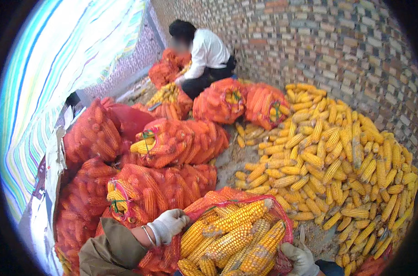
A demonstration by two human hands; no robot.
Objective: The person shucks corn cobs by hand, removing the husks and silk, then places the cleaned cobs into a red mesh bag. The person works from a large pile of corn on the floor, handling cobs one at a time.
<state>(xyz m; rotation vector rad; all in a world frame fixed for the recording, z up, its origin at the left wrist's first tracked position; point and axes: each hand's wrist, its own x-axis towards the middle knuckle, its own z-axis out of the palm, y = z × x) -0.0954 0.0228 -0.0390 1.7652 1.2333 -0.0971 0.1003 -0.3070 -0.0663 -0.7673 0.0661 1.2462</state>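
An open red mesh sack [287,220] full of yellow corn cobs [229,238] stands right before me at the bottom of the view. My left hand [169,224], in a white knit glove, grips the sack's rim on its left side. At the rim's right side, my right hand [298,257], also gloved, holds the mesh edge, with its thumb pointing up. A filled mesh sack tied with green string [153,193] lies just beyond my left hand. To the right spreads a large heap of loose corn cobs [333,158].
More filled red sacks [181,141] lie at the left and centre, two others [219,100] farther back. A person in a white top [209,51] crouches among sacks by the brick wall [298,41]. A striped sheet [67,45] hangs at the left.
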